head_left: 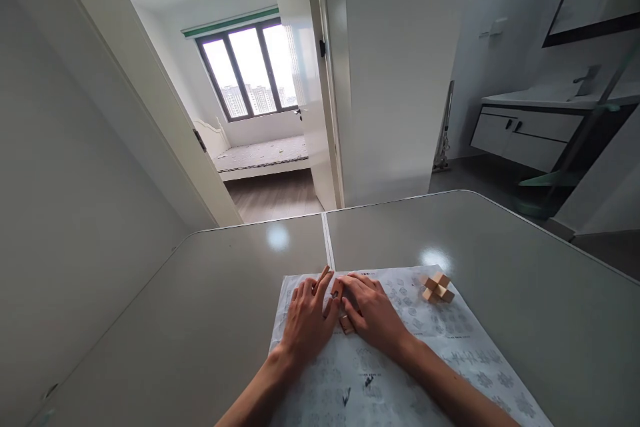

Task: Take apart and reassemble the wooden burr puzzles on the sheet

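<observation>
My left hand rests on the printed sheet with its fingers curled over wooden puzzle pieces. A thin wooden stick pokes out beyond its fingertips. Close by on the right, my right hand bends its fingers around a notched wooden puzzle piece that lies between both hands. Below it, partly under the right thumb, is another wooden block. My fingers hide much of these pieces. To the right, an interlocked wooden burr puzzle sits apart from the hands on the sheet.
A large paper sheet with printed puzzle diagrams covers the near part of the glossy grey table. A seam strip runs across the tabletop. Beyond the table are a doorway to a bed and a washbasin cabinet.
</observation>
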{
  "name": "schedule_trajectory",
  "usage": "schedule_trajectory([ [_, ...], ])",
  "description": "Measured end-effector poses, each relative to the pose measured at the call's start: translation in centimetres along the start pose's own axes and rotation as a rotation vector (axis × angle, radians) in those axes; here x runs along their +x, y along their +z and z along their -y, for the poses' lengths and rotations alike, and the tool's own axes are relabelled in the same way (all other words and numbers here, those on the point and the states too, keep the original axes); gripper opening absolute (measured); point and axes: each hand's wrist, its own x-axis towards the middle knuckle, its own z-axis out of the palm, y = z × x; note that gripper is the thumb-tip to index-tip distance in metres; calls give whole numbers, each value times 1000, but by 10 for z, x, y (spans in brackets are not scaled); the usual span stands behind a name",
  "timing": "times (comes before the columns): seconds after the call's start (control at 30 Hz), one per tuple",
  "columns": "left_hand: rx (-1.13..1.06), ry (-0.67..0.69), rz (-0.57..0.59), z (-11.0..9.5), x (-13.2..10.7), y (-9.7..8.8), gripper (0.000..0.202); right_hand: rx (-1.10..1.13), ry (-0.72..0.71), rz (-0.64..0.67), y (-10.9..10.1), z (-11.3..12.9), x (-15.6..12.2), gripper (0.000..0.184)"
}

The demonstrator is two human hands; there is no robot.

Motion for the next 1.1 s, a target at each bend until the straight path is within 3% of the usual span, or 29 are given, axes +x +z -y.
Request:
schedule_trajectory([
  [0.07,18,-5,-5,1,0,0,55,-3,-2,-2,1,0,0,46],
  [0.23,74,-55,43,3,1,0,37,1,9,-4,1,-1,0,45],
  [0.4,75,-67,44,0,1,-5,35,13,1,0,3,-3,0,46],
  [0.63,-133,81,43,-3,2,-11,35,103,20,-30,1,-1,2,38],
  [0.87,-261,225,182,-5,2,-16,63,328,174,-76,-5,2,5,33],
  [1.1,-274,367,243,-3,1,-14,91,413,192,-85,-4,3,5,31],
])
